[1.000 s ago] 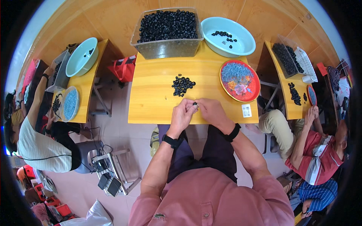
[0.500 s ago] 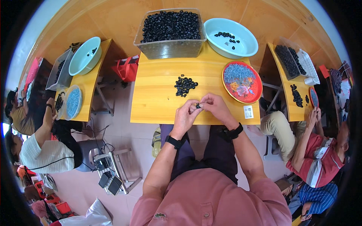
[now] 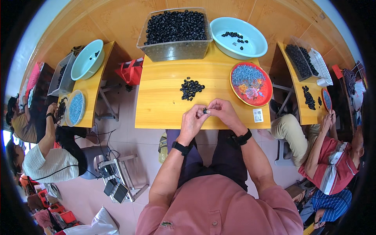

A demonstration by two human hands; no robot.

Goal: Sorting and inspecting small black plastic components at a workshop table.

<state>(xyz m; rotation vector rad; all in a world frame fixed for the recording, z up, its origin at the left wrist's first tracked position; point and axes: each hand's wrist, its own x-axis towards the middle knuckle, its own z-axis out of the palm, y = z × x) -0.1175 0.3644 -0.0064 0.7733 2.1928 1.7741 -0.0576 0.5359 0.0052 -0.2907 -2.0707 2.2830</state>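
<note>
Over the near edge of the yellow table, my left hand [image 3: 192, 122] pinches a small black ring-shaped part [image 3: 205, 111] between thumb and fingertips. My right hand [image 3: 222, 111] meets it there, thumb and forefinger closed against the part's side; anything tiny between those two fingertips is hidden. Just beyond my hands lies a loose pile of similar black parts [image 3: 191, 90]. To the right, a red floral tray [image 3: 264, 97] holds a heap of small translucent blue pieces [image 3: 246, 74].
At the table's back stand a clear bin [image 3: 176, 51] full of black parts and a light-blue basin [image 3: 254, 47] with several inside. A white label [image 3: 257, 115] lies near the tray. People work at side tables [image 3: 92, 84] left and right. A metal stool [image 3: 121, 176] with cables stands left.
My hands remain together around the black part with hardly any movement. The whole view has shifted very slightly.
</note>
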